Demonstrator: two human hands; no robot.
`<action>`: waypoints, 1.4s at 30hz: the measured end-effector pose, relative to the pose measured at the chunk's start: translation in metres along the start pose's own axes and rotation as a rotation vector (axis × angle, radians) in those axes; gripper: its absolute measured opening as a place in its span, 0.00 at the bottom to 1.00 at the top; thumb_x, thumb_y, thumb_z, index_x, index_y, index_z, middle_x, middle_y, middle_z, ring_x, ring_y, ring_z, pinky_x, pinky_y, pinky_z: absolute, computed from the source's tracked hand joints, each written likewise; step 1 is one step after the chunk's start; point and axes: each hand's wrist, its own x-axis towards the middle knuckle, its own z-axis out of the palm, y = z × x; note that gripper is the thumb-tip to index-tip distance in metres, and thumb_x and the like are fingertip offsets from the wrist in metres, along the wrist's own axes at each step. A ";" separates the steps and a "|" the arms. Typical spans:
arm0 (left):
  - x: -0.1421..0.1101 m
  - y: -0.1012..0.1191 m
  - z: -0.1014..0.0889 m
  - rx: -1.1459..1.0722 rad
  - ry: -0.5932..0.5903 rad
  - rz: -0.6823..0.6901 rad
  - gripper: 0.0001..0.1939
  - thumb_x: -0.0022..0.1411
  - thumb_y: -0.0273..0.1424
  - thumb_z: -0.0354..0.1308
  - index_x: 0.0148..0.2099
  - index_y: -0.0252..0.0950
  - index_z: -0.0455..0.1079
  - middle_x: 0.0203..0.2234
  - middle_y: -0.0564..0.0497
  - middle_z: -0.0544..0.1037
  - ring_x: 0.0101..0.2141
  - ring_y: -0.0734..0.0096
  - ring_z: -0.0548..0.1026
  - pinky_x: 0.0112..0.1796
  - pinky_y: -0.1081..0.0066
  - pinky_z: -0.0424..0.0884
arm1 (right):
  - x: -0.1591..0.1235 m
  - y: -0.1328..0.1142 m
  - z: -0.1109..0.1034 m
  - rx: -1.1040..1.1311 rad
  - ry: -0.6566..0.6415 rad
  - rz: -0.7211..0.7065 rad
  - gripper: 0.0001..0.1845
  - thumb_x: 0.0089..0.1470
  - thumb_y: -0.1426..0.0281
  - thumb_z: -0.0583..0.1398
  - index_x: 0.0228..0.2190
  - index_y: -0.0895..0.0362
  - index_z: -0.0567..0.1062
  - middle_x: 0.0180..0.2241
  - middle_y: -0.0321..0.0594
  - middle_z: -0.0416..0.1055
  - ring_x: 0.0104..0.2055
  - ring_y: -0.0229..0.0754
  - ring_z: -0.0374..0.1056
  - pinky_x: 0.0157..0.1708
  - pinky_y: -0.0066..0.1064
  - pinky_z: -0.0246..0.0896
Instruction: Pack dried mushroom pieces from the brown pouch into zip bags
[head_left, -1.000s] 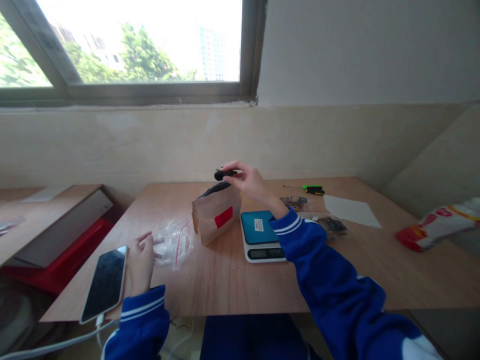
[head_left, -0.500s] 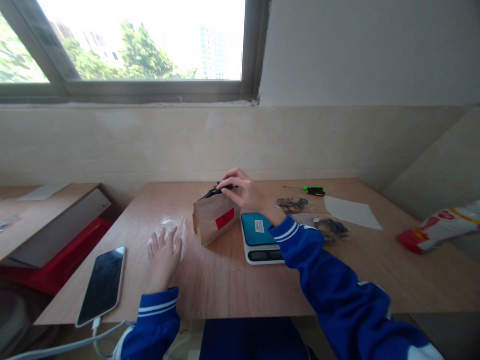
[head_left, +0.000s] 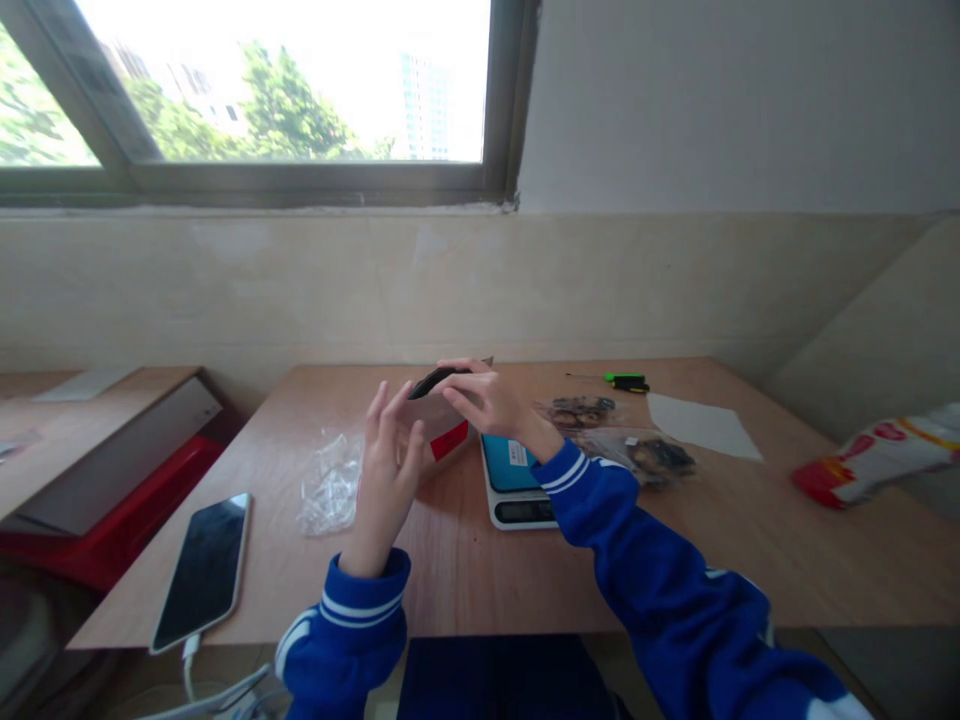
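Observation:
A brown paper bag (head_left: pixel 442 462) with a red label (head_left: pixel 449 440) stands on the table, its dark opening facing up. My right hand (head_left: pixel 491 402) is at the bag's top right edge, thumb and fingers closed on the rim. My left hand (head_left: pixel 386 480) is raised at the bag's left side with its fingers apart, covering part of it; whether it touches the paper I cannot tell. Beside the bag, partly under my right wrist, lies a white kitchen scale (head_left: pixel 517 512) with a blue top. A crumpled clear plastic bag (head_left: pixel 330 488) rests left of my left hand.
Clear bags of dark dried pieces (head_left: pixel 660 458) lie right of the scale, with a screwdriver (head_left: pixel 626 378) behind and a white paper sheet (head_left: pixel 705 425) alongside. A red and white package (head_left: pixel 874 460) is at far right. A phone (head_left: pixel 202 570) with a cable lies front left.
My left hand has left the clear plastic bag and moved up and right to the paper bag. My right hand stays at the rim, and the bag's top edge has shifted slightly.

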 end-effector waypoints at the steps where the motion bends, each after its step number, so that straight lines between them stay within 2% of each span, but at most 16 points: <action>1: -0.001 0.000 0.004 -0.008 -0.015 -0.004 0.23 0.67 0.35 0.50 0.64 0.44 0.57 0.64 0.42 0.59 0.64 0.58 0.56 0.60 0.51 0.57 | 0.000 -0.003 -0.002 -0.004 -0.003 0.009 0.14 0.63 0.68 0.52 0.38 0.57 0.77 0.42 0.46 0.76 0.56 0.46 0.65 0.54 0.39 0.62; 5: -0.006 -0.009 0.010 -0.022 0.001 0.005 0.21 0.68 0.33 0.49 0.62 0.43 0.59 0.58 0.43 0.66 0.62 0.58 0.60 0.59 0.50 0.59 | -0.009 -0.012 -0.025 -0.003 0.114 0.097 0.14 0.64 0.68 0.51 0.43 0.55 0.75 0.44 0.42 0.76 0.52 0.43 0.67 0.54 0.39 0.61; 8: -0.007 -0.010 0.006 -0.010 -0.020 -0.006 0.20 0.68 0.32 0.48 0.62 0.42 0.59 0.59 0.42 0.65 0.63 0.59 0.59 0.59 0.52 0.60 | -0.042 -0.003 -0.054 -0.140 0.210 0.310 0.13 0.63 0.67 0.52 0.40 0.55 0.76 0.42 0.42 0.76 0.47 0.45 0.69 0.53 0.41 0.60; 11: -0.007 -0.008 0.002 0.029 -0.064 -0.027 0.23 0.68 0.34 0.47 0.64 0.44 0.56 0.63 0.42 0.60 0.65 0.57 0.54 0.59 0.51 0.59 | -0.102 0.017 -0.077 -0.399 0.056 0.613 0.12 0.59 0.66 0.56 0.39 0.57 0.76 0.44 0.48 0.75 0.51 0.52 0.67 0.54 0.46 0.58; 14: -0.008 -0.006 0.004 0.044 -0.045 -0.048 0.25 0.68 0.35 0.47 0.66 0.45 0.54 0.66 0.42 0.54 0.66 0.54 0.52 0.59 0.50 0.58 | -0.169 0.033 -0.085 -0.636 -0.180 0.919 0.19 0.52 0.65 0.61 0.46 0.58 0.74 0.52 0.56 0.70 0.56 0.61 0.63 0.53 0.52 0.57; 16: -0.012 -0.001 0.005 0.049 -0.006 -0.057 0.26 0.68 0.35 0.48 0.67 0.45 0.53 0.68 0.42 0.50 0.66 0.53 0.50 0.60 0.50 0.56 | -0.202 0.039 -0.086 -0.723 -0.187 0.988 0.19 0.53 0.68 0.59 0.47 0.59 0.74 0.52 0.57 0.70 0.55 0.62 0.63 0.51 0.53 0.59; 18: -0.020 0.007 0.003 0.051 0.036 -0.058 0.27 0.68 0.35 0.49 0.67 0.45 0.52 0.68 0.43 0.48 0.67 0.54 0.46 0.61 0.50 0.54 | -0.220 0.041 -0.089 -0.725 -0.103 0.956 0.18 0.54 0.72 0.55 0.45 0.60 0.75 0.49 0.56 0.73 0.53 0.58 0.67 0.51 0.49 0.62; 20: -0.030 0.017 0.001 0.039 0.074 -0.071 0.28 0.68 0.35 0.49 0.68 0.46 0.50 0.68 0.44 0.49 0.67 0.57 0.45 0.62 0.51 0.52 | -0.223 0.038 -0.094 -0.678 0.003 0.918 0.17 0.53 0.75 0.53 0.41 0.61 0.77 0.45 0.54 0.76 0.49 0.54 0.70 0.50 0.45 0.64; 23: -0.050 0.035 0.000 -0.030 0.093 -0.133 0.26 0.68 0.34 0.49 0.66 0.46 0.53 0.66 0.45 0.56 0.66 0.59 0.51 0.62 0.52 0.54 | -0.205 0.020 -0.107 -0.611 0.164 0.934 0.18 0.55 0.73 0.51 0.40 0.60 0.78 0.41 0.52 0.78 0.43 0.53 0.74 0.44 0.43 0.68; 25: -0.063 0.047 0.005 -0.119 0.042 -0.173 0.23 0.68 0.34 0.49 0.64 0.46 0.57 0.64 0.46 0.59 0.65 0.59 0.55 0.61 0.53 0.56 | -0.185 0.001 -0.114 -0.574 0.306 0.914 0.18 0.58 0.69 0.52 0.42 0.59 0.78 0.40 0.51 0.79 0.40 0.53 0.75 0.41 0.42 0.69; 28: -0.079 0.063 0.019 -0.277 -0.059 -0.198 0.21 0.68 0.32 0.49 0.62 0.44 0.59 0.63 0.46 0.61 0.64 0.60 0.56 0.61 0.54 0.57 | -0.157 -0.032 -0.116 -0.475 0.466 0.812 0.16 0.59 0.64 0.54 0.41 0.55 0.78 0.42 0.48 0.79 0.43 0.52 0.76 0.43 0.42 0.69; 32: -0.089 0.078 0.035 -0.413 -0.174 -0.232 0.23 0.67 0.33 0.51 0.63 0.44 0.57 0.64 0.45 0.59 0.64 0.60 0.55 0.61 0.55 0.56 | -0.137 -0.068 -0.106 -0.046 0.509 0.775 0.13 0.58 0.62 0.58 0.40 0.54 0.78 0.40 0.44 0.80 0.44 0.48 0.76 0.46 0.40 0.70; 35: -0.089 0.082 0.036 -0.525 -0.213 -0.317 0.25 0.66 0.36 0.53 0.64 0.44 0.58 0.63 0.46 0.61 0.63 0.61 0.59 0.61 0.57 0.57 | -0.134 -0.088 -0.095 0.243 0.472 0.805 0.13 0.56 0.60 0.61 0.40 0.53 0.78 0.37 0.42 0.80 0.40 0.45 0.77 0.42 0.36 0.72; 37: -0.087 0.083 0.032 -0.614 -0.263 -0.406 0.24 0.64 0.38 0.55 0.61 0.42 0.63 0.55 0.45 0.71 0.54 0.61 0.69 0.55 0.61 0.66 | -0.135 -0.096 -0.088 0.357 0.432 0.821 0.13 0.54 0.60 0.62 0.39 0.53 0.79 0.34 0.41 0.81 0.36 0.43 0.77 0.38 0.34 0.73; 39: -0.084 0.083 0.027 -0.699 -0.336 -0.485 0.19 0.62 0.40 0.57 0.53 0.38 0.71 0.42 0.46 0.79 0.41 0.64 0.76 0.43 0.66 0.72 | -0.137 -0.099 -0.080 0.452 0.397 0.845 0.14 0.54 0.59 0.63 0.39 0.53 0.79 0.33 0.41 0.80 0.34 0.43 0.76 0.36 0.34 0.73; 42: -0.082 0.083 0.023 -0.803 -0.369 -0.590 0.16 0.57 0.41 0.63 0.41 0.35 0.77 0.28 0.49 0.79 0.28 0.71 0.74 0.30 0.73 0.69 | -0.140 -0.096 -0.064 0.458 0.449 0.873 0.18 0.52 0.60 0.63 0.43 0.54 0.75 0.37 0.43 0.79 0.38 0.45 0.76 0.40 0.38 0.72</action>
